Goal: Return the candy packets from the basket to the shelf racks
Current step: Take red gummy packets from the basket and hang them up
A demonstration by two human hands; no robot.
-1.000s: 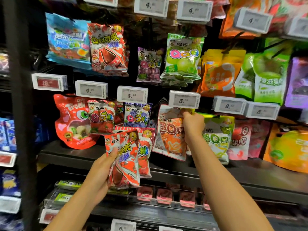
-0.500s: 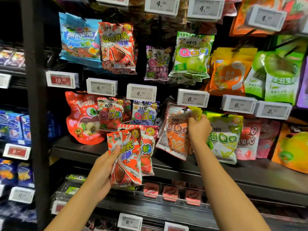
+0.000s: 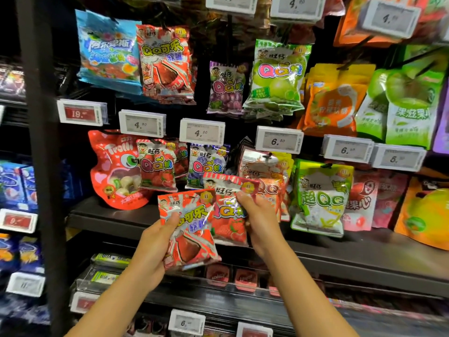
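Since half a second ago the right hand has left the orange packet now hanging on its peg under the 6.50 price tag and come back to the pair of packets held in front of the shelf. Left hand grips the red cola-candy packet from its left edge, thumb across the front; its long axis runs up and down, top edge tilted a little rightward. Just behind and right of it, overlapping, is the strawberry packet, upright with its header strip uppermost; the right hand pinches it at its upper right, fingers curled on the front. Both packets sit before the dark shelf ledge, below the hanging rows. Setting: a shop display of black racks, pegs carrying bright candy bags, white price tags along each row, a dark upright post at left.
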